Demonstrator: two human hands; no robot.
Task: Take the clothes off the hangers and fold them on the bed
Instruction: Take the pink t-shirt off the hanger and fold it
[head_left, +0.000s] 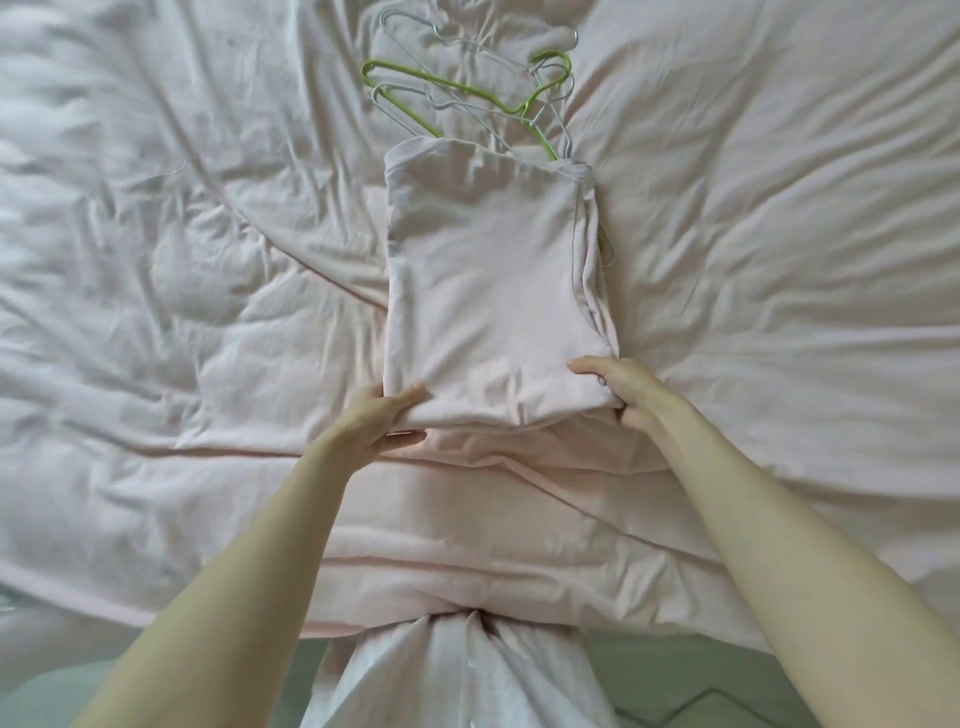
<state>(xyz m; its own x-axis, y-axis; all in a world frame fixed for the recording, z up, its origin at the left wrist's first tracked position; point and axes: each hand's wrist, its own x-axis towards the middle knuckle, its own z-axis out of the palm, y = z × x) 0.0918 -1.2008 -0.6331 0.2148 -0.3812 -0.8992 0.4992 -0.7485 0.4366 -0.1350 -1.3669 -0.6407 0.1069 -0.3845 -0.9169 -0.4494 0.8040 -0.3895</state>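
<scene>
Rumpled pale pink bedding (208, 270) fills nearly the whole view, with wide bare stretches to either side of the middle; its near edge hangs over a greenish floor (675, 670) at the bottom. On the middle of the bed lies a pale pink garment (488, 280), folded into a tall rectangle, its far edge overlapping a loose heap of wire hangers — one green hanger (457, 85) among several white hangers (415, 23). Both hands grip the garment's near edge at its two corners. The left hand (387, 418) pinches the left corner, thumb on top and fingers curled beneath. The right hand (621, 387) clasps the right corner — fingers on top, thumb tucked under the fold.
</scene>
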